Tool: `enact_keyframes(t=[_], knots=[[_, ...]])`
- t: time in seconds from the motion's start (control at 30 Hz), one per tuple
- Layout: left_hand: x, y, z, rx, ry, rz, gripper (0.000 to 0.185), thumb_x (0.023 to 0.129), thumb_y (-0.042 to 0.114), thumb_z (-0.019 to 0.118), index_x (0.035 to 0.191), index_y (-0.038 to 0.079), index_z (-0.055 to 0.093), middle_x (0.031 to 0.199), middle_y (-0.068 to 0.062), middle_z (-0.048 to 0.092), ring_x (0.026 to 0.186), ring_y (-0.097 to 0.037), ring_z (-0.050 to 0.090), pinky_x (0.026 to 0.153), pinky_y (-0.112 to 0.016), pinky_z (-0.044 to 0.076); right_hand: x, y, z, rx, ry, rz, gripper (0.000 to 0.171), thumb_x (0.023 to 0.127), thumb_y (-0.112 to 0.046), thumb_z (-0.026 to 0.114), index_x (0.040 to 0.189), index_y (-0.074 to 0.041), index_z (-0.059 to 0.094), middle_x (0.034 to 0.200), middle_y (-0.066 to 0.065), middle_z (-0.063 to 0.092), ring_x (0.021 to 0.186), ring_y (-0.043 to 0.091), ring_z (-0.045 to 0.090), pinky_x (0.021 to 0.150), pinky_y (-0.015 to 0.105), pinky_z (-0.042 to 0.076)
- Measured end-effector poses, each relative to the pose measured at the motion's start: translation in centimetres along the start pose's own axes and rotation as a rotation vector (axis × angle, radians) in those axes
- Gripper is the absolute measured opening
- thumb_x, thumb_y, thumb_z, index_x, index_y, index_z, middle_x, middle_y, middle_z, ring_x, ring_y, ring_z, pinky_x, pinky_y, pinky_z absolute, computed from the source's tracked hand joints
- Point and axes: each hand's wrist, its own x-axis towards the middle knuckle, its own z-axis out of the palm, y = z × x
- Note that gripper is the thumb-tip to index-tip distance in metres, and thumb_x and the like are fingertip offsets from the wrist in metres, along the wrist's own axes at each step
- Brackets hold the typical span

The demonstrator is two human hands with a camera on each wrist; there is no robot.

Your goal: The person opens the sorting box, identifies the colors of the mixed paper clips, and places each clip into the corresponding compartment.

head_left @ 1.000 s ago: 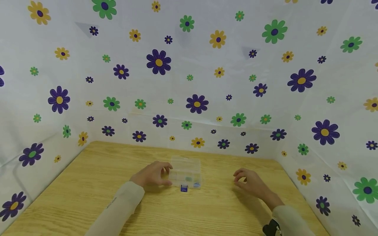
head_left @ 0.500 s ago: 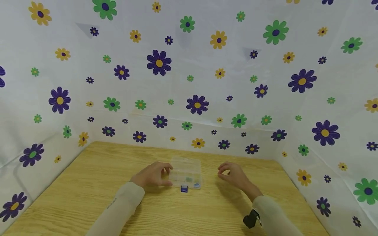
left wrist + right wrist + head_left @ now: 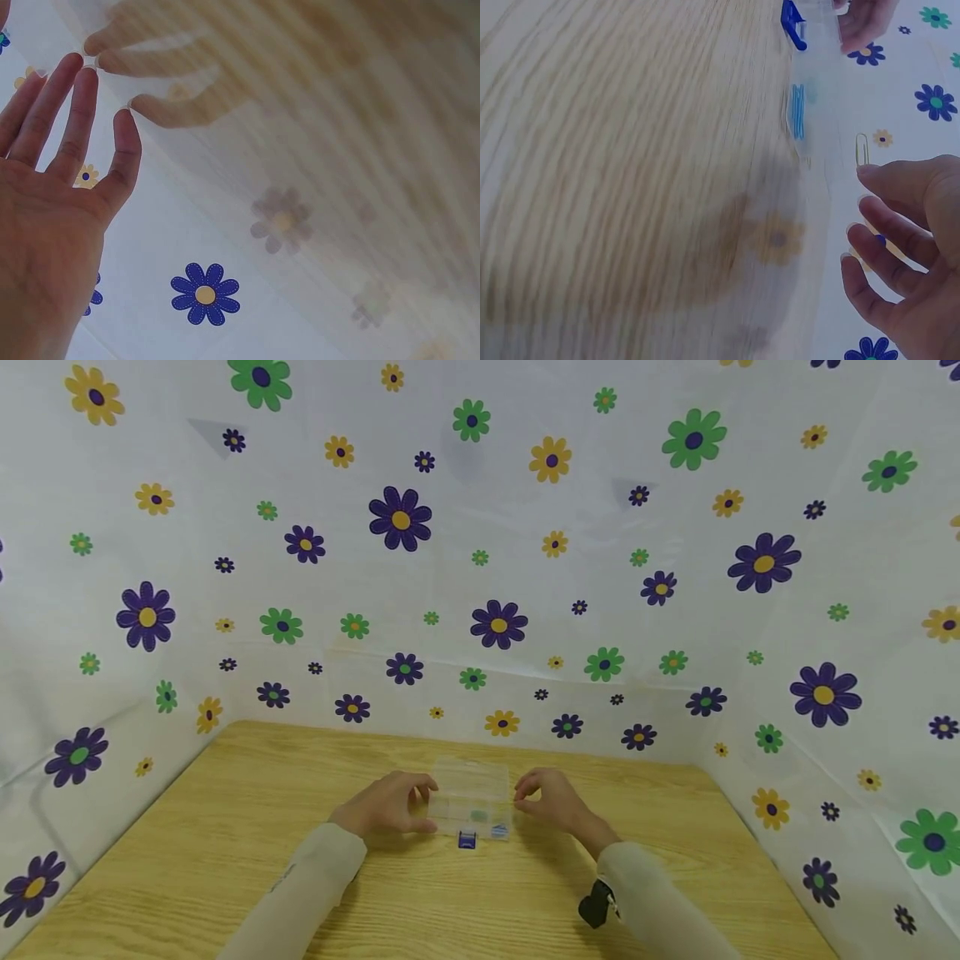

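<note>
A small clear compartment box (image 3: 471, 792) with a blue latch (image 3: 467, 839) lies on the wooden table (image 3: 225, 835). My left hand (image 3: 401, 802) is at its left side. In the left wrist view the straight fingers (image 3: 75, 120) touch the box wall with their tips. My right hand (image 3: 528, 795) hovers at the box's right edge, thumb and forefinger pinched. In the right wrist view a gold paper clip (image 3: 862, 150) sticks up from those fingertips (image 3: 877, 176), beside the box (image 3: 814, 90) and its latch (image 3: 792, 24). Small blue and green items show inside the box.
White sheets printed with flowers (image 3: 480, 568) wall the table at the back and on both sides. A black device (image 3: 596, 912) is strapped to my right wrist. Bare wood lies to the left, to the right and in front of the box.
My right hand has moved left across the table from about a hand's width away to the box's right edge. The left hand and the box have stayed put.
</note>
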Motion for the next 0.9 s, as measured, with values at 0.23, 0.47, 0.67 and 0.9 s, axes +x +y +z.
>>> enact_keyframes(t=[0.23, 0.47, 0.67, 0.9], knots=[[-0.1, 0.2, -0.1, 0.013, 0.008, -0.002, 0.065, 0.08, 0.05, 0.084, 0.127, 0.008, 0.067, 0.109, -0.001, 0.072, 0.1, -0.018, 0.063, 0.093, -0.043, 0.053, 0.4, -0.6, 1.0, 0.048, -0.019, 0.077, 0.01, 0.089, -0.003, 0.076, 0.079, -0.006, 0.076, 0.102, 0.009, 0.074, 0.096, 0.024, 0.067, 0.09, 0.048, 0.056], [-0.2, 0.5, -0.6, 0.03, 0.013, -0.006, 0.065, 0.079, 0.049, 0.085, 0.127, 0.008, 0.067, 0.11, -0.004, 0.073, 0.099, -0.02, 0.063, 0.093, -0.045, 0.053, 0.5, -0.6, 1.3, 0.057, -0.018, 0.056, 0.009, 0.091, -0.003, 0.074, 0.082, -0.005, 0.075, 0.099, 0.009, 0.074, 0.09, 0.02, 0.066, 0.085, 0.042, 0.057], [-0.2, 0.4, -0.7, 0.037, 0.011, 0.003, 0.066, 0.08, 0.048, 0.084, 0.127, 0.006, 0.067, 0.111, -0.006, 0.073, 0.098, -0.02, 0.063, 0.092, -0.044, 0.053, 0.2, -0.5, 1.2, 0.072, -0.024, 0.069, 0.006, 0.093, -0.006, 0.072, 0.089, -0.003, 0.075, 0.101, 0.01, 0.075, 0.09, 0.021, 0.068, 0.082, 0.036, 0.057], [-0.2, 0.3, -0.5, 0.026, 0.005, 0.006, 0.067, 0.08, 0.048, 0.085, 0.128, 0.005, 0.066, 0.109, -0.005, 0.073, 0.098, -0.02, 0.063, 0.092, -0.044, 0.053, -0.3, -0.2, 0.1, 0.083, 0.016, 0.076, 0.007, 0.096, -0.005, 0.069, 0.099, -0.005, 0.075, 0.111, 0.013, 0.075, 0.094, 0.028, 0.072, 0.084, 0.044, 0.06]])
